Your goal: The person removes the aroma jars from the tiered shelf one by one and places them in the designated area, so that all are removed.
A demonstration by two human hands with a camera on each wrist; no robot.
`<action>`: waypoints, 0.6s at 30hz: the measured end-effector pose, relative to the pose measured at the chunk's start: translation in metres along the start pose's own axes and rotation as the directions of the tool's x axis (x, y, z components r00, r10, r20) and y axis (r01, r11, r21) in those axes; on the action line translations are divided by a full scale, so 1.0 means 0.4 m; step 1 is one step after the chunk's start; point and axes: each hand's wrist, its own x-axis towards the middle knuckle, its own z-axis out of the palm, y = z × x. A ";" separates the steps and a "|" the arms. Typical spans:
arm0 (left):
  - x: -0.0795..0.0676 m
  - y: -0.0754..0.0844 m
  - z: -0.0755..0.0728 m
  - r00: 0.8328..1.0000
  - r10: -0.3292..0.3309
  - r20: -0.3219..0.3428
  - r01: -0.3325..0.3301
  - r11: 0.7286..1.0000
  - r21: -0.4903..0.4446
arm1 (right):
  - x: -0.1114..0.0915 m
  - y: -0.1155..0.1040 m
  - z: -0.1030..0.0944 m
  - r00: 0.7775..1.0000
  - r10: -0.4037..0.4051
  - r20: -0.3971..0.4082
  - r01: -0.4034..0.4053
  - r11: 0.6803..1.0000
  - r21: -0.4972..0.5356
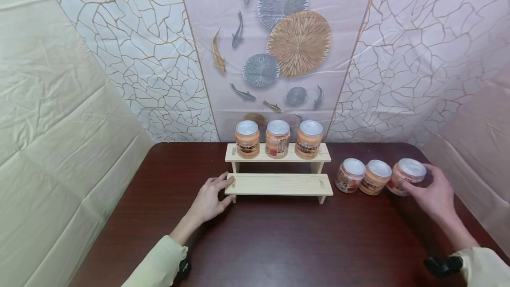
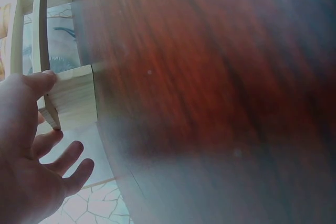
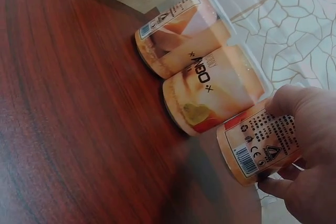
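My left hand (image 1: 210, 196) grips the left end of a two-step wooden shelf (image 1: 279, 184), thumb at the front edge of the lower board and fingers over its end. In the left wrist view the other fingers (image 2: 71, 158) spread off the wood. On the right, my right hand (image 1: 436, 194) holds an orange-labelled jar (image 1: 399, 181) with a pale lid, thumb on one side and fingers round the other. The right wrist view shows the barcode side of this jar's label. Two similar jars, a pinkish one (image 1: 349, 180) and an orange one (image 1: 373, 183), stand just left of it.
Three more lidded jars stand in a row on the upper board: a left one (image 1: 248, 143), a middle one (image 1: 277, 143) and a right one (image 1: 308, 143). The dark wooden table (image 1: 279, 242) meets a patterned cloth backdrop (image 1: 159, 56) behind the shelf.
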 end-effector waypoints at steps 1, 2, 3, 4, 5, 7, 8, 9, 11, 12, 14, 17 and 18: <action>0.000 0.000 0.001 1.000 -0.001 0.001 0.001 1.000 0.002 | -0.001 0.002 0.002 1.000 0.001 0.000 -0.001 1.000 -0.003; 0.000 -0.001 0.002 1.000 -0.001 0.000 0.001 1.000 0.002 | -0.002 0.005 0.003 1.000 0.004 0.003 -0.004 1.000 -0.006; 0.001 -0.001 0.003 1.000 -0.001 -0.001 0.001 1.000 0.005 | -0.002 0.007 0.005 1.000 0.004 0.007 -0.004 1.000 -0.008; 0.000 -0.001 0.002 1.000 -0.002 -0.001 0.002 1.000 0.004 | -0.002 0.010 0.006 1.000 0.003 0.009 -0.003 1.000 -0.010; 0.000 -0.002 0.002 1.000 -0.001 -0.001 0.001 1.000 0.004 | -0.002 0.012 0.008 1.000 0.002 0.012 -0.002 1.000 -0.014; 0.000 -0.003 0.003 1.000 0.005 -0.006 -0.005 1.000 0.004 | -0.002 0.015 0.010 1.000 0.002 0.017 -0.002 1.000 -0.015; 0.000 -0.004 0.003 1.000 0.007 -0.007 -0.007 1.000 0.002 | -0.001 0.017 0.011 1.000 -0.001 0.017 0.001 1.000 -0.017; -0.001 -0.004 0.003 1.000 0.009 -0.008 -0.009 1.000 0.001 | 0.000 0.019 0.012 1.000 -0.005 0.016 0.005 1.000 -0.022; -0.001 -0.004 0.004 1.000 0.013 -0.012 -0.013 1.000 0.000 | 0.001 0.022 0.014 1.000 -0.013 0.018 0.013 1.000 -0.028; -0.001 -0.005 0.005 1.000 0.015 -0.014 -0.015 1.000 0.002 | 0.002 0.025 0.015 1.000 -0.015 0.023 0.016 0.999 -0.031; -0.001 -0.004 0.005 1.000 0.014 -0.015 -0.014 1.000 0.004 | 0.004 0.030 0.018 0.999 -0.022 0.026 0.023 0.999 -0.040; 0.000 -0.004 0.006 1.000 0.014 -0.015 -0.014 1.000 0.003 | 0.006 0.038 0.021 0.999 -0.027 0.036 0.029 0.999 -0.045; 0.000 -0.005 0.007 1.000 0.016 -0.016 -0.016 1.000 0.005 | 0.007 0.041 0.021 0.999 -0.029 0.039 0.031 0.999 -0.045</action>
